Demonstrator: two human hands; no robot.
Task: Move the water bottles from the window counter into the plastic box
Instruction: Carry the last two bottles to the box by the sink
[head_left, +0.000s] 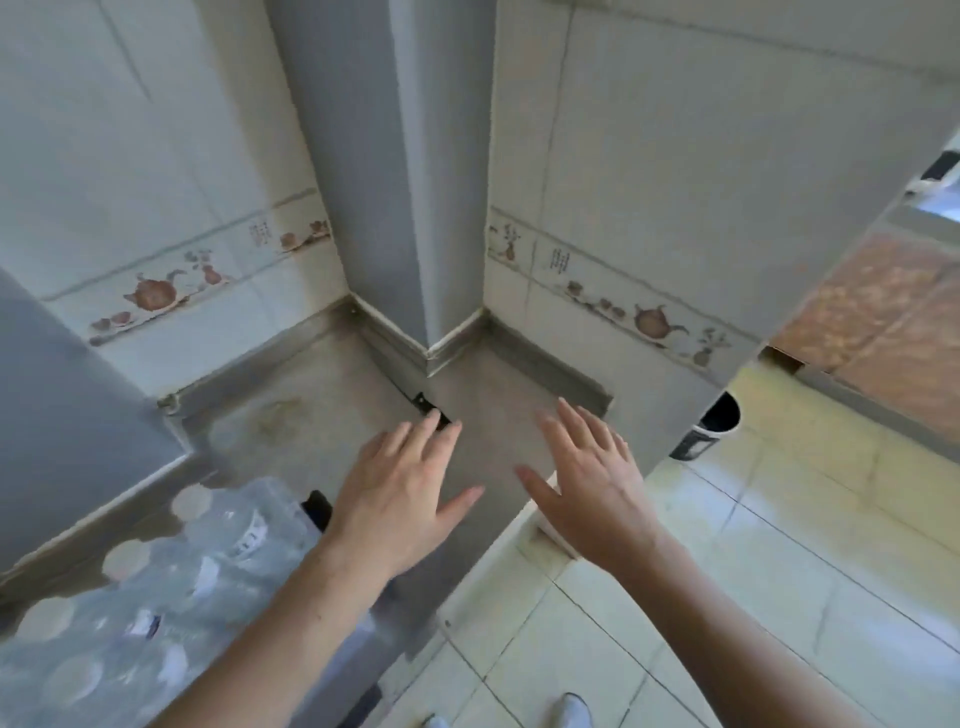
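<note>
Several clear water bottles (156, 597) with white caps stand packed together at the lower left, seemingly inside a clear plastic box whose edges I cannot make out. My left hand (400, 488) hovers over the grey counter (311, 415), fingers spread and straight, holding nothing. My right hand (592, 478) is stretched out beside it, palm down, fingers spread, also empty. Both hands are to the right of the bottles and apart from them.
A knife with a black handle (428, 408) lies on the counter just beyond my left fingertips. A grey pillar (405, 182) and tiled walls (675, 156) close the corner. A dark bin (709, 423) stands on the tiled floor (727, 571) at right.
</note>
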